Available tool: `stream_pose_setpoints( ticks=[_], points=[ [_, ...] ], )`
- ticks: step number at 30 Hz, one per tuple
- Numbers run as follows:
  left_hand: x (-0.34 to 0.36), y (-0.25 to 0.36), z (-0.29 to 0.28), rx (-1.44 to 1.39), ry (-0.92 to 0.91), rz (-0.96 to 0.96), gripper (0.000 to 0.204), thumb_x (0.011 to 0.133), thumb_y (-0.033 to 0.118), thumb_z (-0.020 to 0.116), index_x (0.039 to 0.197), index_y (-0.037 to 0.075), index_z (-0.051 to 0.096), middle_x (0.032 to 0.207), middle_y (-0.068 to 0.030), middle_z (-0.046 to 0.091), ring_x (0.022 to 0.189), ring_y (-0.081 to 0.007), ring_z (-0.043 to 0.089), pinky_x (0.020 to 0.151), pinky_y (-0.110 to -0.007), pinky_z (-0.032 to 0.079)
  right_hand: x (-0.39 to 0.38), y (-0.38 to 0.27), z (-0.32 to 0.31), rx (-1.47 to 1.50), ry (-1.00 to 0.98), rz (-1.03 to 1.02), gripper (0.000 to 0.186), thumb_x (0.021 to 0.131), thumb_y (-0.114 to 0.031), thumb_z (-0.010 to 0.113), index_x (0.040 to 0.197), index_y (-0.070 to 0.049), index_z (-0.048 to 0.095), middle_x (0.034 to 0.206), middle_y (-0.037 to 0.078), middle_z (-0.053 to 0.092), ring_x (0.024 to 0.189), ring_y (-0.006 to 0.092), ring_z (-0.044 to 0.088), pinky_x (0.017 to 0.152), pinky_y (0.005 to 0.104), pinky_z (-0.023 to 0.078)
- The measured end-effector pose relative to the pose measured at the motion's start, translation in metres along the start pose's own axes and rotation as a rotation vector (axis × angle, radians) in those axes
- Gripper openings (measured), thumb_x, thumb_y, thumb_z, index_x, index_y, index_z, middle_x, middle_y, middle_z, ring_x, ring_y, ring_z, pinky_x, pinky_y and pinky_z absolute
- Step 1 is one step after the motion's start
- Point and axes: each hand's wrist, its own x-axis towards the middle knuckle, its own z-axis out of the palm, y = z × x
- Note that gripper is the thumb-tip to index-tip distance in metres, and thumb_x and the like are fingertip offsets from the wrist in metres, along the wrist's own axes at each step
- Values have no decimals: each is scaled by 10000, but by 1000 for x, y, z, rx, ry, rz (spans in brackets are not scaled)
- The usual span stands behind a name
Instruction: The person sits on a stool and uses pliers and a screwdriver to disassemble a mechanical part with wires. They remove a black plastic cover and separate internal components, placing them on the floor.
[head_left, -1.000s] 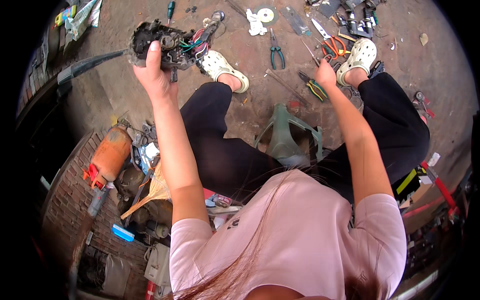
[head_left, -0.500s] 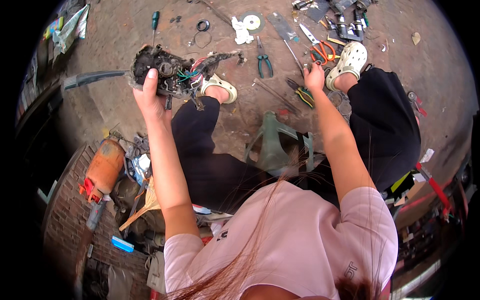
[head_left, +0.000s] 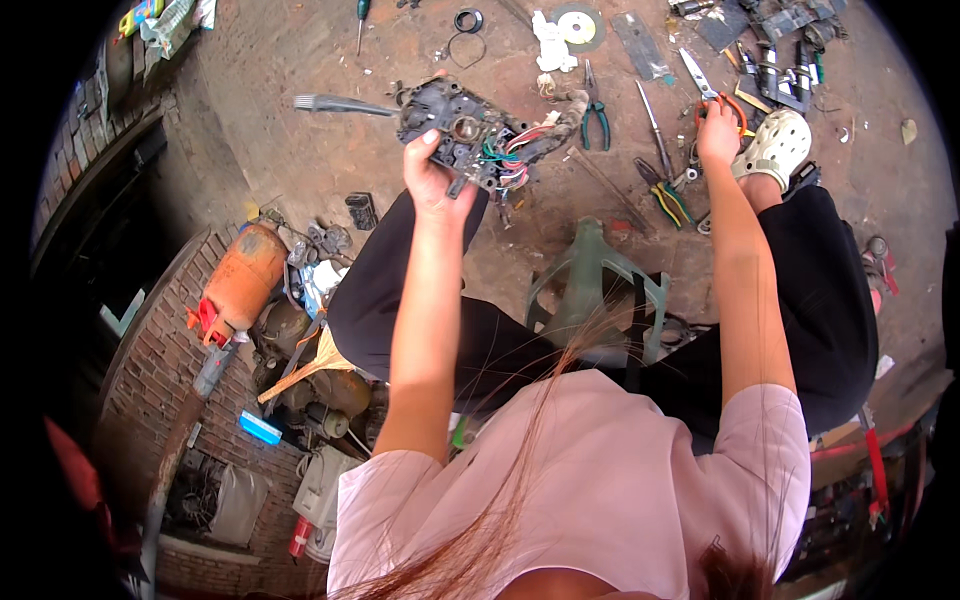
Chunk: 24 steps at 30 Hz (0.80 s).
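Observation:
My left hand is closed around the edge of a dirty black steering-column switch, its thumb on top. A ribbed stalk sticks out of the switch to the left. Bundled red, green and white wires hang from its right side. To the right, my right hand has its fingers on the orange handles of the scissors, which lie on the floor with the blades pointing away. A long screwdriver and yellow-green pliers lie just left of that hand.
Teal-handled pliers, a cutting disc, a black ring and another screwdriver lie on the floor. A green plastic stool stands between my legs. An orange gas cylinder is at the left, black parts at the far right.
My right hand has moved from beside the long screwdriver to the scissors' handles. My left hand has carried the switch to the right. The whole view has shifted.

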Motion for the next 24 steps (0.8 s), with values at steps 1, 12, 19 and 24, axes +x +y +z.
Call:
stream_pose_setpoints(
  ticks=[1, 12, 19, 24],
  points=[
    [5, -16, -5, -86, 6, -16, 772, 700, 295, 630, 1393, 47, 395, 1130, -185, 612, 1058, -327, 598, 953, -458, 478, -2, 3, 4, -19, 27, -86, 178, 891, -155, 533, 1036, -53, 552, 1007, 131, 596, 964, 305, 594, 785, 427, 503],
    [34, -206, -50, -362, 308, -175, 310, 927, 264, 588, 1160, 63, 558, 1120, -54, 629, 1023, -229, 598, 896, -433, 481, -50, -118, -116, 871, 66, 65, 396, 891, -175, 590, 1229, -20, 455, 818, 137, 614, 743, 302, 610, 715, 391, 476],
    [36, -247, -15, -285, 431, -125, 245, 925, 94, 611, 1168, 87, 579, 1102, -38, 644, 969, -153, 617, 854, -329, 500, -74, -147, -146, 799, 70, -12, 228, 857, -85, 601, 1079, -36, 613, 899, 133, 654, 789, 264, 644, 725, 340, 502],
    [41, -294, 7, -157, 467, -50, 251, 894, 41, 635, 1140, 38, 585, 1083, -58, 647, 926, -160, 622, 787, -298, 517, -75, -135, -125, 538, -88, 171, 262, 867, -163, 612, 1099, -51, 560, 846, 220, 659, 797, 413, 639, 677, 471, 492]
  ],
)
